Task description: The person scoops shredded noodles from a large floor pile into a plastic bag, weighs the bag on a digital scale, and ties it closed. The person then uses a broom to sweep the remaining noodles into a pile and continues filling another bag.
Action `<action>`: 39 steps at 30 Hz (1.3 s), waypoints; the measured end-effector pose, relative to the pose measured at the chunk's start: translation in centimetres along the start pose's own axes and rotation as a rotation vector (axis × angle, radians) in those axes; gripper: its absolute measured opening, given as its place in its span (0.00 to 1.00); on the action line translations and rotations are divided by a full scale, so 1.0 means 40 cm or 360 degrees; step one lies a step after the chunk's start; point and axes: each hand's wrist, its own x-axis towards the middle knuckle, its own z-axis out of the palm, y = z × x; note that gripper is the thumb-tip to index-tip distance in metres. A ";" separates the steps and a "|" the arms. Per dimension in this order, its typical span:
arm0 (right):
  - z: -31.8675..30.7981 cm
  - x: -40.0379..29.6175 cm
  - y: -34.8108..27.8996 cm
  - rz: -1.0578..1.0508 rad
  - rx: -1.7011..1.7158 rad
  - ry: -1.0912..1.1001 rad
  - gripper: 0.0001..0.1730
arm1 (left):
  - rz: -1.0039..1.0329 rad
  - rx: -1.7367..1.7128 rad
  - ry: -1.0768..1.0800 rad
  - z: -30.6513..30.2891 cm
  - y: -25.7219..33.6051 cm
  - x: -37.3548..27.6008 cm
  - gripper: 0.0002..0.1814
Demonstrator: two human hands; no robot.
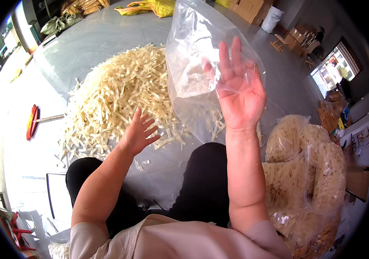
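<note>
A large heap of pale yellow, flat dried strips (123,87) lies on the grey floor before me. My left hand (140,133) is over the heap's near edge, fingers spread, with nothing in it. A clear plastic bag (187,71) stands up at the heap's right side. My right hand (241,87) is raised with its palm showing and its fingers inside the bag's film. The fingers are apart and the film lies across them; they do not close on it.
Filled clear bags (301,168) stand at my right. A red and yellow broom head (32,122) lies left of the heap, its handle reaching the strips. Yellow sacks (158,7) lie beyond. Cardboard boxes (247,9) and a small wooden stool (278,42) are farther back.
</note>
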 end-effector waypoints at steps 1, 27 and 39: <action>0.016 0.003 0.007 -0.0056 -0.0019 -0.0046 0.09 | 0.0006 -0.0026 -0.0082 -0.002 0.012 -0.004 0.48; -0.020 -0.176 0.426 0.0787 -0.2229 -0.0342 0.28 | 0.0489 -0.0398 -0.0152 -0.040 0.186 -0.196 0.30; -0.104 -0.154 0.404 0.0964 -0.1591 0.0350 0.13 | 0.0659 0.1185 0.0272 -0.076 0.167 -0.207 0.09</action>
